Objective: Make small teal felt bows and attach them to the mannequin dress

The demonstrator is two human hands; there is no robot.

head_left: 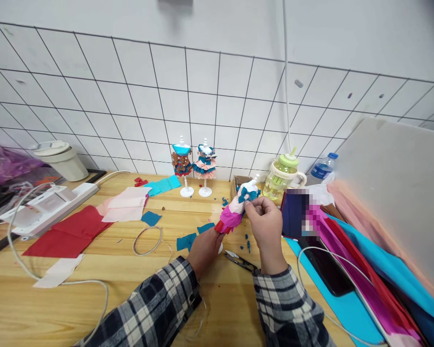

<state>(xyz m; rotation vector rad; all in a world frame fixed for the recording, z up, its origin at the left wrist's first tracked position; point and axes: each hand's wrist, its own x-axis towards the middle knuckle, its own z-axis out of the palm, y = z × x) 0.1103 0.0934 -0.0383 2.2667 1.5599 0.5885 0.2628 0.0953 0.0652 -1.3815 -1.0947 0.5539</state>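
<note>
My left hand (206, 248) is closed around the lower end of a miniature dress form (252, 186), which tilts up to the right. It wears a pale pink bodice with a magenta and red layered skirt (231, 219). A teal bow (248, 194) lies across its chest, and my right hand (265, 219) pinches at the bow's lower edge. Thread snips (240, 260) rest on the table below my hands. Teal pieces (185, 242) lie beside my left hand. Behind stand two dressed miniature forms, one with a brown bow (182, 164), another with teal-and-pink ruffles (205, 166).
Red (72, 233) and pale pink sheets (126, 204) lie left, near a wire ring (147, 241) and a power strip (58, 207). To the right are a green-lidded cup (280, 176), a water bottle (323, 168), a dark phone (327, 267) and stacked coloured sheets (376, 255).
</note>
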